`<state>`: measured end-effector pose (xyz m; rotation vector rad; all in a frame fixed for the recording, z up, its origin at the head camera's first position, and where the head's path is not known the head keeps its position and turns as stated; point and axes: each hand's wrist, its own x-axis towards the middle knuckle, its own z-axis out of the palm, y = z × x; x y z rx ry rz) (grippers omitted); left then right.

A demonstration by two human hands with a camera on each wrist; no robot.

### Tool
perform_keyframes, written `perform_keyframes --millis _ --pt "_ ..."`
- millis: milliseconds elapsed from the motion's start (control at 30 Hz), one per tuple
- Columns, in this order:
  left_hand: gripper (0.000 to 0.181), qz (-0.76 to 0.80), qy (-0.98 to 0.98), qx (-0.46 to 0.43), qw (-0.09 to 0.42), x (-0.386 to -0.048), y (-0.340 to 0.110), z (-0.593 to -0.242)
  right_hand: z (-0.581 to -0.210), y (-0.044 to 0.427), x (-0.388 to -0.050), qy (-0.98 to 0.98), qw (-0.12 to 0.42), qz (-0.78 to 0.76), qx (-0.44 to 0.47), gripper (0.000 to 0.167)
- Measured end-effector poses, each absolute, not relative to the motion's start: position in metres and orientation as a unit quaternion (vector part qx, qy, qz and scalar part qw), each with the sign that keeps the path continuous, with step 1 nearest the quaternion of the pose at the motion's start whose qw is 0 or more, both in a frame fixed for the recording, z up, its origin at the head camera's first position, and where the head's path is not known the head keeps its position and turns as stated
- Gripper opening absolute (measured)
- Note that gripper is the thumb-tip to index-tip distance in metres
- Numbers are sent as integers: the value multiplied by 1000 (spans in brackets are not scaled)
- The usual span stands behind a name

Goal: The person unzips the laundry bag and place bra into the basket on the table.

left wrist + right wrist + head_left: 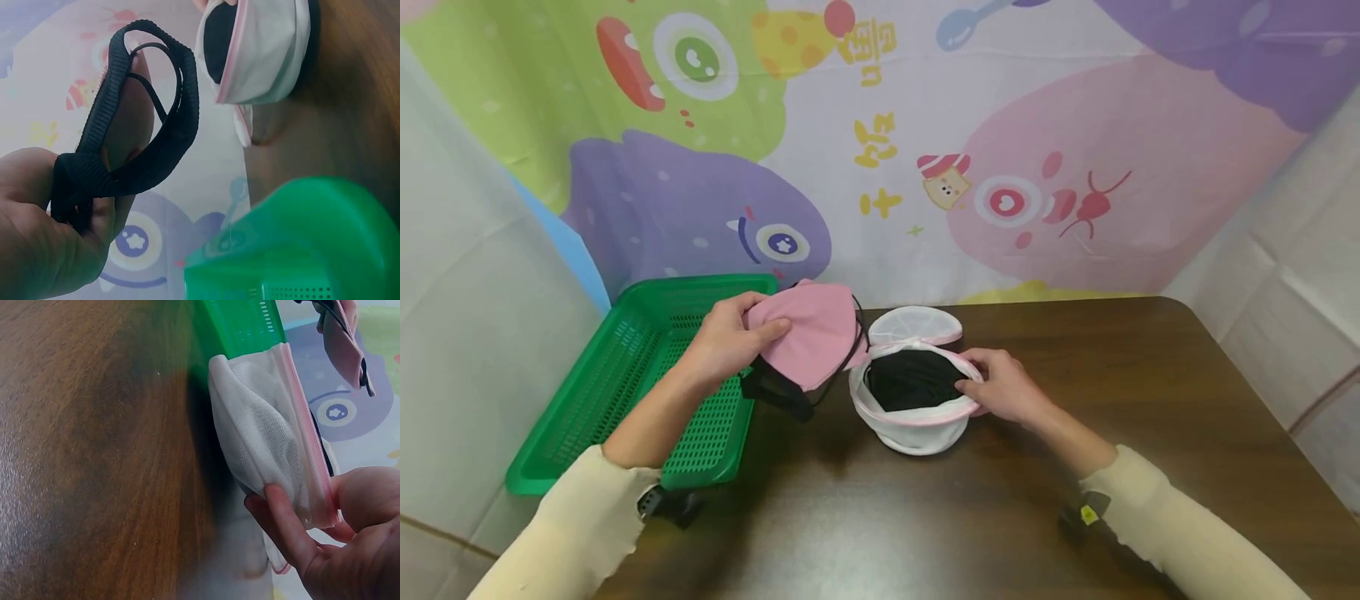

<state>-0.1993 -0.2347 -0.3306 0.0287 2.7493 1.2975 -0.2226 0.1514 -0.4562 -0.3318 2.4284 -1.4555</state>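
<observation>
My left hand (728, 335) pinches a pink cup-shaped cloth piece (811, 332), much like a fabric face mask, between thumb and fingers. It is raised above the table, left of a white mesh laundry bag (917, 437). A wide black elastic strap (156, 165) and thin black cords hang from it in the left wrist view. My right hand (1006, 385) grips the right rim of the bag, thumb inside, fingers outside on the mesh. The round bag has a pink zipper edge, and its lid (913, 323) is folded back. Black cloth (913, 379) lies inside; its kind is unclear.
A green perforated plastic basket (561, 408) stands at the left of the brown wooden table (925, 533), partly behind my left forearm. A cartoon-printed curtain (880, 242) hangs along the table's back edge.
</observation>
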Motion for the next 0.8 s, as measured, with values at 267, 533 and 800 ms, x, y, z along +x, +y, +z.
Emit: perform_keyframes --millis 267,533,800 --pt "54 427 903 -1 50 -197 -252 -330 -457 151 -221 842 149 -507 -110 43" --pt "57 421 906 -9 53 -197 -269 -328 -457 152 -221 840 151 -509 -115 45" --pt "60 421 905 -20 55 -198 -283 -329 -459 151 -223 841 148 -508 -116 44"
